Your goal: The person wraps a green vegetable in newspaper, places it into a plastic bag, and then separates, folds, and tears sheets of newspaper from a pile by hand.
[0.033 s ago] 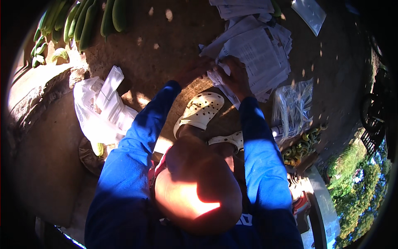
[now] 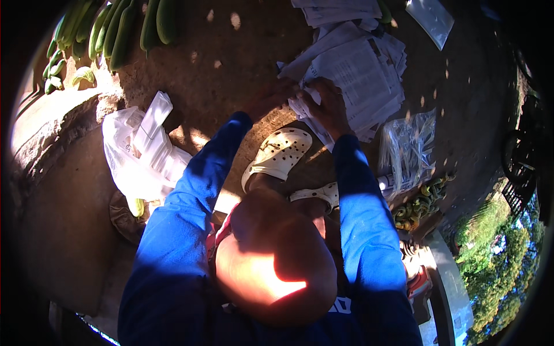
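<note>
Head view: loose printed sheets (image 2: 363, 75) lie in a fanned pile ahead of the white clog (image 2: 280, 154), the right hand (image 2: 330, 109) half-curled at their near-left edge, the left hand (image 2: 270, 98) beside it in shadow; whether either pinches paper, I cannot tell. Sheets should be light, limp, easily creased, best taken by a corner. Brown ground (image 2: 193, 69) stretches leftward; a clear plastic bag (image 2: 408, 150) sits close on the right.

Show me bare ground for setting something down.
Widest: the ground between the long green vegetables and the paper pile. More lies right of the pile, beyond the clear plastic bag. Crowded: around left hand, right hand and pale clogs.
</note>
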Action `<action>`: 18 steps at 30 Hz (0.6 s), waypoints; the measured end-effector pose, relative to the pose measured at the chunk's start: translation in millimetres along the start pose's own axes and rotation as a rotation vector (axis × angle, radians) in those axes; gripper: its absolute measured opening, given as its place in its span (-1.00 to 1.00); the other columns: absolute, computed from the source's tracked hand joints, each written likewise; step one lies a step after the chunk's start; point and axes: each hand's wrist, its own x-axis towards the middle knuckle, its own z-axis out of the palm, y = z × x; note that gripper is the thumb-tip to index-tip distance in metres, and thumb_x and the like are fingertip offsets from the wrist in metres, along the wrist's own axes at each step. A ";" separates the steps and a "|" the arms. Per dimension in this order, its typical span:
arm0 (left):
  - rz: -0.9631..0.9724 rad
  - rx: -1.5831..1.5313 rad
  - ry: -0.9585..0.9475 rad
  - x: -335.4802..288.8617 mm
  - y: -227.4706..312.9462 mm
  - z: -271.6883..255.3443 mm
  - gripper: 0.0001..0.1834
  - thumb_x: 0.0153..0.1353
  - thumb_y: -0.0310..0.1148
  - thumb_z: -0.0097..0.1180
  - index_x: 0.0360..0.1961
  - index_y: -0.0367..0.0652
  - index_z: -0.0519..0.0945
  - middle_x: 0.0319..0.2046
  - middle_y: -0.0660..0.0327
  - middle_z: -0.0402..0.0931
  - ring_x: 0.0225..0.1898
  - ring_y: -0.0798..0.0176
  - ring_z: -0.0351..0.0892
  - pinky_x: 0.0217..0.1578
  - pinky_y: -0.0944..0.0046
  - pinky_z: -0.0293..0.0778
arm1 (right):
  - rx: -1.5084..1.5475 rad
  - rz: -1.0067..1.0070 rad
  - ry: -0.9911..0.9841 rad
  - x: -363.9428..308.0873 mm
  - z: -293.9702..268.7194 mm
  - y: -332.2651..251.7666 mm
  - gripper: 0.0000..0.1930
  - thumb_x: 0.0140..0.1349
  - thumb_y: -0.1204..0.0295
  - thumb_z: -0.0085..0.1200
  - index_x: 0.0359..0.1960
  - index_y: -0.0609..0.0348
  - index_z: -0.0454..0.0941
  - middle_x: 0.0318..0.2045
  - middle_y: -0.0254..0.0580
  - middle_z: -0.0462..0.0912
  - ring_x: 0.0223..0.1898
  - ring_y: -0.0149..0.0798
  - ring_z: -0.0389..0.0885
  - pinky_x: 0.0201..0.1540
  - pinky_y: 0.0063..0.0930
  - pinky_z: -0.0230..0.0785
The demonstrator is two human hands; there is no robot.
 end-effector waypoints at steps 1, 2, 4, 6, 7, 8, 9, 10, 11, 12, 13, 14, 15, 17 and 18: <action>-0.001 0.002 0.008 0.1 -0.5 0.0 -0.50 0.32 -0.04 0.02 0.11 -0.19 0.49 -0.30 0.28 0.53 -0.35 0.42 0.48 -0.37 0.39 0.42 | 0.004 -0.039 0.013 0.4 0.7 0.8 -0.66 0.19 0.18 0.19 -0.12 0.13 0.57 -0.11 -0.05 0.57 0.00 0.03 0.52 0.10 -0.15 0.24; -0.007 0.011 0.022 0.2 -1.0 0.0 -0.49 0.31 -0.04 0.03 0.12 -0.19 0.48 -0.31 0.29 0.52 -0.35 0.43 0.47 -0.37 0.40 0.41 | 0.006 -0.040 0.015 0.8 1.3 1.5 -0.66 0.19 0.17 0.20 -0.13 0.13 0.57 -0.11 -0.06 0.58 0.00 0.03 0.52 0.10 -0.14 0.24; -0.012 0.016 0.026 1.2 -2.2 -0.2 -0.52 0.31 -0.04 0.03 0.08 -0.18 0.50 -0.31 0.29 0.52 -0.36 0.43 0.47 -0.38 0.40 0.41 | 0.008 -0.039 0.017 1.7 2.5 2.4 -0.66 0.18 0.17 0.21 -0.14 0.13 0.58 -0.12 -0.06 0.58 0.00 0.03 0.52 0.10 -0.14 0.24; -0.021 0.029 0.032 2.8 -4.0 -1.1 -0.54 0.31 -0.04 0.03 0.03 -0.17 0.52 -0.32 0.29 0.53 -0.37 0.43 0.47 -0.40 0.41 0.41 | -0.025 -0.025 0.012 2.5 3.6 2.9 -0.65 0.16 0.16 0.23 -0.14 0.13 0.58 -0.12 -0.06 0.58 0.00 0.02 0.52 0.10 -0.14 0.24; -0.009 0.006 0.021 3.6 -5.2 -1.8 -0.58 0.31 -0.05 0.01 -0.01 -0.16 0.54 -0.33 0.30 0.53 -0.38 0.44 0.47 -0.41 0.42 0.41 | -0.020 -0.053 0.018 2.5 4.1 3.0 -0.65 0.16 0.16 0.23 -0.14 0.13 0.58 -0.12 -0.06 0.58 0.00 0.02 0.52 0.10 -0.14 0.24; -0.002 -0.014 0.021 4.8 -6.5 -2.3 -0.61 0.31 -0.06 0.00 -0.06 -0.15 0.55 -0.33 0.30 0.54 -0.38 0.44 0.47 -0.43 0.42 0.41 | -0.008 -0.059 0.045 2.4 4.9 2.8 -0.66 0.14 0.17 0.25 -0.17 0.13 0.58 -0.14 -0.06 0.58 -0.04 0.03 0.53 0.07 -0.14 0.25; 0.002 -0.017 0.010 6.3 -7.8 -2.5 -0.61 0.31 -0.06 0.00 -0.06 -0.15 0.55 -0.33 0.30 0.54 -0.38 0.44 0.47 -0.43 0.42 0.41 | 0.003 -0.040 0.063 2.3 5.5 2.6 -0.67 0.11 0.18 0.26 -0.19 0.12 0.59 -0.17 -0.06 0.57 -0.08 0.03 0.54 0.04 -0.13 0.27; -0.014 -0.001 0.027 8.3 -9.2 -2.1 -0.63 0.31 -0.07 -0.02 -0.10 -0.14 0.56 -0.34 0.31 0.54 -0.39 0.44 0.47 -0.44 0.42 0.42 | 0.004 -0.066 0.073 2.1 6.0 2.5 -0.67 0.11 0.18 0.26 -0.19 0.12 0.59 -0.17 -0.06 0.57 -0.08 0.03 0.54 0.04 -0.13 0.27; -0.032 0.020 0.044 10.0 -10.3 -1.8 -0.65 0.32 -0.08 -0.04 -0.13 -0.14 0.57 -0.34 0.32 0.55 -0.39 0.45 0.47 -0.44 0.42 0.42 | -0.003 -0.071 0.087 2.0 6.4 2.5 -0.66 0.10 0.17 0.27 -0.20 0.12 0.59 -0.17 -0.06 0.57 -0.08 0.03 0.54 0.04 -0.13 0.27; -0.030 0.016 0.043 10.9 -11.1 -1.9 -0.65 0.32 -0.08 -0.04 -0.13 -0.14 0.57 -0.34 0.32 0.55 -0.39 0.45 0.47 -0.44 0.42 0.42 | -0.016 -0.048 0.090 2.0 6.6 2.4 -0.66 0.10 0.16 0.28 -0.20 0.12 0.59 -0.17 -0.06 0.57 -0.08 0.02 0.54 0.04 -0.14 0.27; -0.016 0.001 0.025 11.8 -11.7 -1.9 -0.64 0.31 -0.09 -0.04 -0.12 -0.14 0.56 -0.33 0.32 0.55 -0.39 0.46 0.47 -0.44 0.43 0.42 | -0.010 -0.075 0.102 2.0 6.7 2.4 -0.66 0.10 0.16 0.28 -0.20 0.12 0.59 -0.17 -0.06 0.57 -0.08 0.02 0.54 0.04 -0.14 0.27; -0.002 -0.013 0.006 12.3 -11.9 -1.5 -0.64 0.31 -0.09 -0.04 -0.11 -0.14 0.56 -0.33 0.33 0.55 -0.39 0.46 0.46 -0.44 0.43 0.42 | -0.009 -0.071 0.093 2.3 6.7 2.5 -0.66 0.10 0.16 0.28 -0.20 0.11 0.59 -0.17 -0.07 0.57 -0.08 0.02 0.54 0.05 -0.14 0.26; -0.003 -0.012 0.004 12.6 -11.9 -1.2 -0.64 0.31 -0.09 -0.04 -0.11 -0.14 0.56 -0.33 0.33 0.55 -0.39 0.46 0.46 -0.44 0.43 0.42 | -0.012 -0.026 0.070 2.4 6.6 2.6 -0.66 0.10 0.15 0.28 -0.21 0.11 0.59 -0.17 -0.07 0.57 -0.08 0.01 0.54 0.05 -0.15 0.26; -0.002 0.000 0.038 13.0 -11.4 -0.6 -0.64 0.30 -0.09 -0.04 -0.09 -0.13 0.56 -0.31 0.35 0.55 -0.38 0.47 0.46 -0.44 0.44 0.41 | -0.002 -0.058 0.084 1.9 5.9 2.6 -0.66 0.10 0.15 0.28 -0.21 0.10 0.59 -0.17 -0.08 0.57 -0.07 0.01 0.54 0.05 -0.15 0.26; -0.002 0.002 0.038 13.4 -10.8 -0.7 -0.64 0.30 -0.09 -0.04 -0.09 -0.13 0.56 -0.31 0.35 0.55 -0.38 0.47 0.46 -0.44 0.44 0.41 | 0.001 -0.031 0.075 1.8 5.8 2.5 -0.66 0.10 0.14 0.28 -0.21 0.10 0.59 -0.17 -0.09 0.57 -0.07 0.00 0.53 0.05 -0.15 0.27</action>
